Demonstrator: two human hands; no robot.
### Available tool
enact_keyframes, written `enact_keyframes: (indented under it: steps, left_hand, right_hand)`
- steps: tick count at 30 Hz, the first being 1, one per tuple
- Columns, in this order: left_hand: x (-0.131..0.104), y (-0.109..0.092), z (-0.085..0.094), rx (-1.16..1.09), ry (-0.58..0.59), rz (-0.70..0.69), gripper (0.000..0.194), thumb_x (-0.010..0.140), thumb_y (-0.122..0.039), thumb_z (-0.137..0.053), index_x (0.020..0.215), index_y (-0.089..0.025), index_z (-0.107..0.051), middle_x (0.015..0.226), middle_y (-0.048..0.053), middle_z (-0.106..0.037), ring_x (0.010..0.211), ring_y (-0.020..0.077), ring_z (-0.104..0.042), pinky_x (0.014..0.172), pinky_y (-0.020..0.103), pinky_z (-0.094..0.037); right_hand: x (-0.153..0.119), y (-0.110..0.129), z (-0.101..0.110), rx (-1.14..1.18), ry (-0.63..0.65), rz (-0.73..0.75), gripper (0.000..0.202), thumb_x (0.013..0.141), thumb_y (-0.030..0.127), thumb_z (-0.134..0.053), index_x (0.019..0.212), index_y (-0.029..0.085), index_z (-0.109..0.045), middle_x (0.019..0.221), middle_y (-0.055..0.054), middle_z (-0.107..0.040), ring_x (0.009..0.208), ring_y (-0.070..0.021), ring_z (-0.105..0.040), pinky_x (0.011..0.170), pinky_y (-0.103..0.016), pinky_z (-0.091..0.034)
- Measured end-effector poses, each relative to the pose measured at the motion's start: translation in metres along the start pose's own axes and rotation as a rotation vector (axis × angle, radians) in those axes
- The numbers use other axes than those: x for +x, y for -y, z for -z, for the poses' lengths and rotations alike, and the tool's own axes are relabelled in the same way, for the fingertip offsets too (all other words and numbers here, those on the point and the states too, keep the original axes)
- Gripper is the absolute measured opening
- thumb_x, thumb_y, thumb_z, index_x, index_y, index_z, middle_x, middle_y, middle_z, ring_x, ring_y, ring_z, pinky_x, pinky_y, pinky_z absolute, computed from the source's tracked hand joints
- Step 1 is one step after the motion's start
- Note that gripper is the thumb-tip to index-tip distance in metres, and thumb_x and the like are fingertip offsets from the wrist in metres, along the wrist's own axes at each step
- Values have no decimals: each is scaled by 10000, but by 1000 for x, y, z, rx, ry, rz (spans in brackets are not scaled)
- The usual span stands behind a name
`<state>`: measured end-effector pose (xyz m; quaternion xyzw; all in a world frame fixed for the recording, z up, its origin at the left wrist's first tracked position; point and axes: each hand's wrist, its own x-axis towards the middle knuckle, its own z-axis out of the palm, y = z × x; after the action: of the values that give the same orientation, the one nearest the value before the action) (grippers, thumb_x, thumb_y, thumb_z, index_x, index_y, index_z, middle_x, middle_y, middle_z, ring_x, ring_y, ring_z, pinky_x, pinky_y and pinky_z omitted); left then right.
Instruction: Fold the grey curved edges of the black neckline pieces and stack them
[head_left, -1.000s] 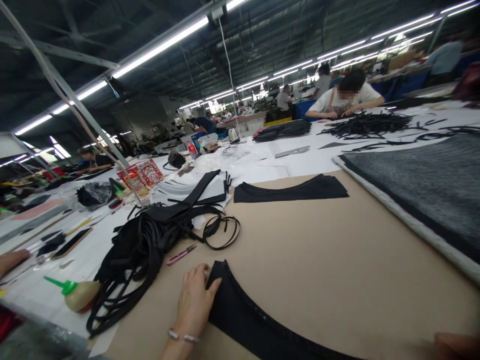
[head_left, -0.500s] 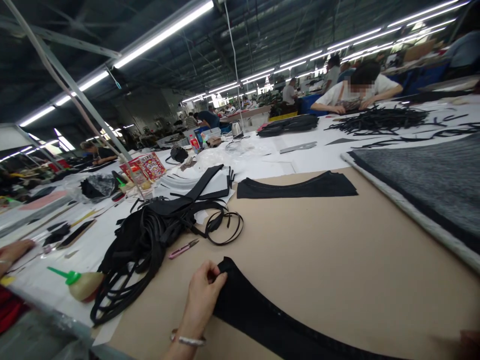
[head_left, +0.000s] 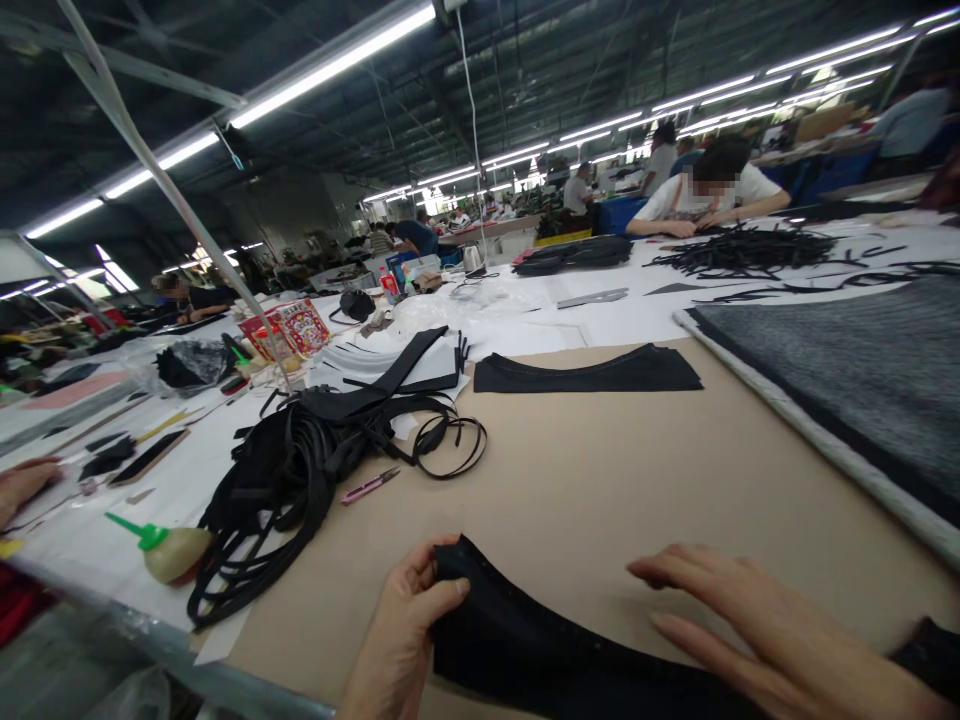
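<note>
A long curved black fabric piece [head_left: 525, 630] lies on the brown board [head_left: 570, 470] at the bottom of the view. My left hand [head_left: 412, 620] pinches its upper left end between thumb and fingers. Over the right part of this piece is my right hand [head_left: 750, 610], fingers apart and holding nothing; it is slightly blurred. Farther back on the board rests a second black fabric piece [head_left: 585, 374]. Pink thread snips [head_left: 369, 487] lie left of centre, beside a heap of black strips [head_left: 292, 470].
A bottle with a green nozzle [head_left: 176, 553] stands near the left edge. Grey fabric [head_left: 847, 370] covers the right side. Across the table a person [head_left: 709, 190] works by a pile of black strips [head_left: 742, 250]. Another person's hand [head_left: 26, 485] shows at far left.
My right hand has come in from the lower right, over the fabric. My left hand still grips the fabric end, now slightly lower, with the thumb on top.
</note>
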<state>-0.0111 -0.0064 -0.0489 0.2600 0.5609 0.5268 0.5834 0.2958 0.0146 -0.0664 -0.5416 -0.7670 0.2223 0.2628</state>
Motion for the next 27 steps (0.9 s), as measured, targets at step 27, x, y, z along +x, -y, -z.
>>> enact_keyframes:
  steps: [27]
  left_hand:
    - [-23,-1,22,262,65,30,342,524,-420,-797,657,-140,-652,598,-12,-594,573,97,-471,546,195,-334]
  right_hand:
    - [45,113,-80,810,763,-128,200,781,347,-599,830,155,-572,648,41,-489,551,-87,-397,509,-206,-303]
